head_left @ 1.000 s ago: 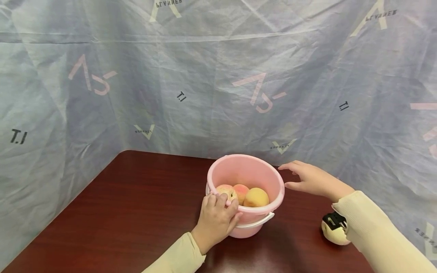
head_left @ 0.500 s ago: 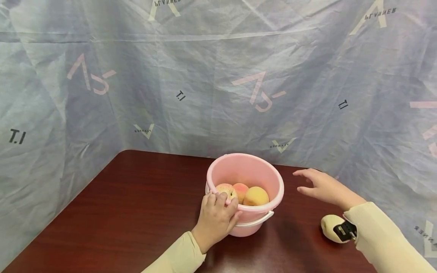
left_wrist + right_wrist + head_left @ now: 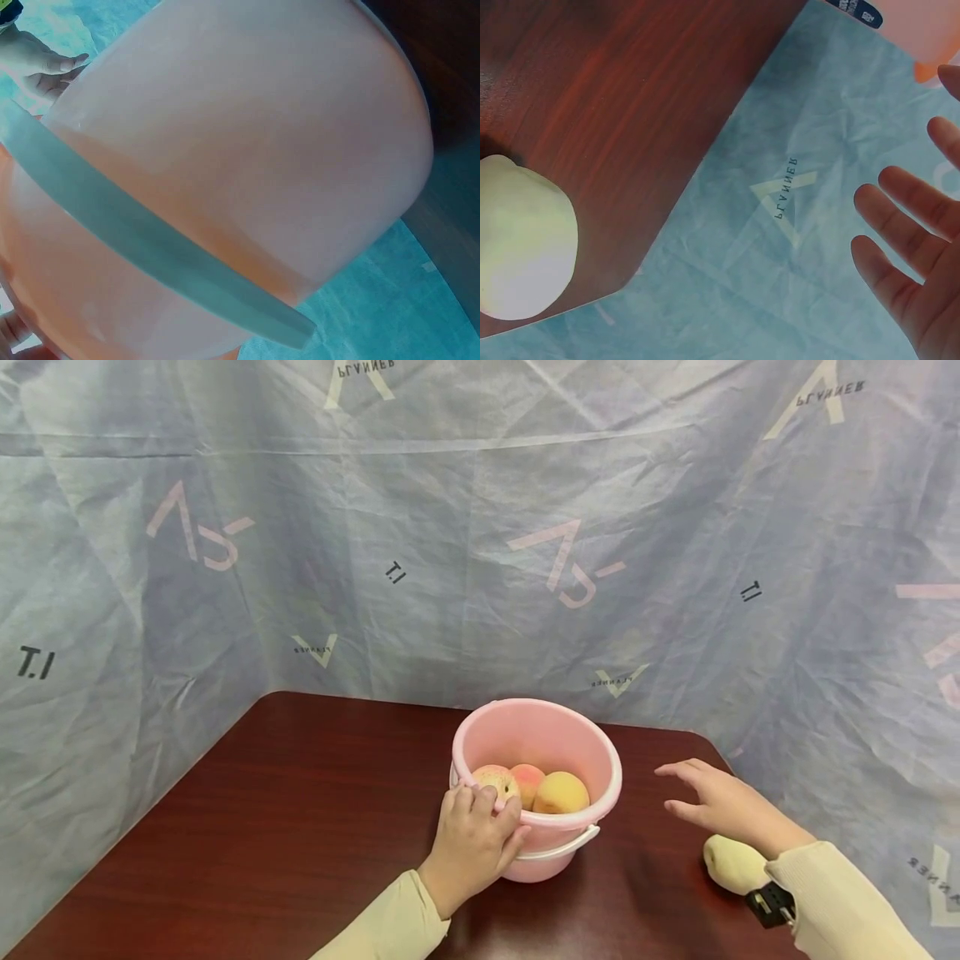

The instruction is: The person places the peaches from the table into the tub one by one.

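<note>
A pink bucket point(image 3: 537, 731) with a white handle point(image 3: 558, 848) stands on the table, its mouth tipped slightly toward me. Inside lie a speckled peach-like fruit point(image 3: 497, 778), a reddish one point(image 3: 528, 782) and a yellow one point(image 3: 561, 793). My left hand point(image 3: 472, 847) grips the rim at the front left, fingers over the edge and thumb along the outer wall. The left wrist view is filled by the bucket's side point(image 3: 285, 142). My right hand point(image 3: 731, 806) hovers in the air right of the bucket, fingers spread and holding nothing. Below it sits a pale, pear-like fruit point(image 3: 733, 865).
The dark red-brown table point(image 3: 285, 810) has its far edge just behind the bucket. Its right corner lies beyond my right hand. A grey printed cloth point(image 3: 450, 627) hangs behind. The black wrist mount point(image 3: 771, 906) on my right sleeve overlaps the pale fruit in the head view.
My right hand has moved from beside the bucket's rim to the right and toward me, over the pale fruit. My left hand and the bucket stay where they were.
</note>
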### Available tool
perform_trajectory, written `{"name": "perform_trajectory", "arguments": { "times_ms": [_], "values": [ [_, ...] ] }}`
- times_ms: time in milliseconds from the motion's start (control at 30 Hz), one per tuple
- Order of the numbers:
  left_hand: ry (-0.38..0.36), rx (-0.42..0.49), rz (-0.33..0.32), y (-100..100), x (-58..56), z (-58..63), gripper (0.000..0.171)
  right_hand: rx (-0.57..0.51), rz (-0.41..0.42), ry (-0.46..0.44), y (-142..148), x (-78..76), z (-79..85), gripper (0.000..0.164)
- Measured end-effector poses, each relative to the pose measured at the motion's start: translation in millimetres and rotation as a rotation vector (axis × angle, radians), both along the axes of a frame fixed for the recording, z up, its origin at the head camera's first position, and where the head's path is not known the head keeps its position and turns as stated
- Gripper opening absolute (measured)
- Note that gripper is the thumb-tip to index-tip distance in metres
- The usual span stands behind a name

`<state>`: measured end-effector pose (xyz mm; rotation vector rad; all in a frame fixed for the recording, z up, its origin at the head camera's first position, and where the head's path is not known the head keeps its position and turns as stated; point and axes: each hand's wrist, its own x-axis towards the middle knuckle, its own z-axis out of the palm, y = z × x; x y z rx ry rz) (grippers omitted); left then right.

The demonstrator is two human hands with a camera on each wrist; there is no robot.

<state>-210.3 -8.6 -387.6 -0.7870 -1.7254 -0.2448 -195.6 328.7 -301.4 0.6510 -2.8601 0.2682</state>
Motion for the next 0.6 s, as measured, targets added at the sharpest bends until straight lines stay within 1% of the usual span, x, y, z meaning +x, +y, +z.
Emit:
{"name": "perform_trajectory", "arguments": {
  "times_ms": [100, 267, 500, 600],
  "values": [
    [0.000, 0.002, 0.002, 0, 0.0, -0.4, 0.037, 0.003, -0.036, -0.020, 3, -0.5, -1.1, 0.041],
    [-0.007, 0.004, 0.004, -1, 0.1, -1.1, 0.038, 0.020, -0.120, -0.069, 14, 1.6, -6.5, 0.042],
    [-0.005, 0.000, 0.001, -1, 0.7, -0.7, 0.038, -0.014, -0.165, -0.088, 38, 12.1, -32.6, 0.043],
    [0.003, 0.001, -0.001, -1, 0.5, 1.1, 0.037, -0.018, -0.203, -0.102, 46, 15.9, -38.0, 0.043]
  ]
}}
